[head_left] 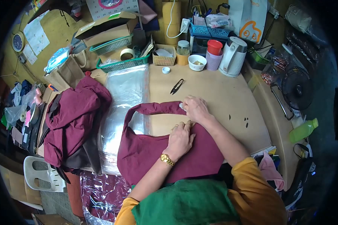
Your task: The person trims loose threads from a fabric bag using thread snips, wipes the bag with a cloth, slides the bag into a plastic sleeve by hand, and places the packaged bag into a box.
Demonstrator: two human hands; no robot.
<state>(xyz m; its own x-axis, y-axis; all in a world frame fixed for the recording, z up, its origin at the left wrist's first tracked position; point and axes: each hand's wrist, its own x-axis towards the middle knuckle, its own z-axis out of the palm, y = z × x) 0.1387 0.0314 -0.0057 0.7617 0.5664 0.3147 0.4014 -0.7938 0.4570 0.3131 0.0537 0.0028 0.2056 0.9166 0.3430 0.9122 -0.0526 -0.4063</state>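
Note:
A maroon cloth shoulder bag [176,159] lies flat in front of me, its strap [157,108] looped away from me. My left hand [180,140], with a gold watch at the wrist, rests on the bag near its upper edge, fingers stretched out. At the right part of the strap, my right hand [195,108] is closed. A small white piece [181,106] pokes out at its fingertips; what it is, I cannot tell. Black thread snips [177,86] lie on the table beyond the strap.
Clear plastic sleeves [125,88] lie left of the bag, beside a heap of maroon cloth [75,123]. Along the back stand a kettle [233,56], a white bowl [197,62], a jar [183,52] and a green basket [124,66]. A small white cap [166,70] lies nearby.

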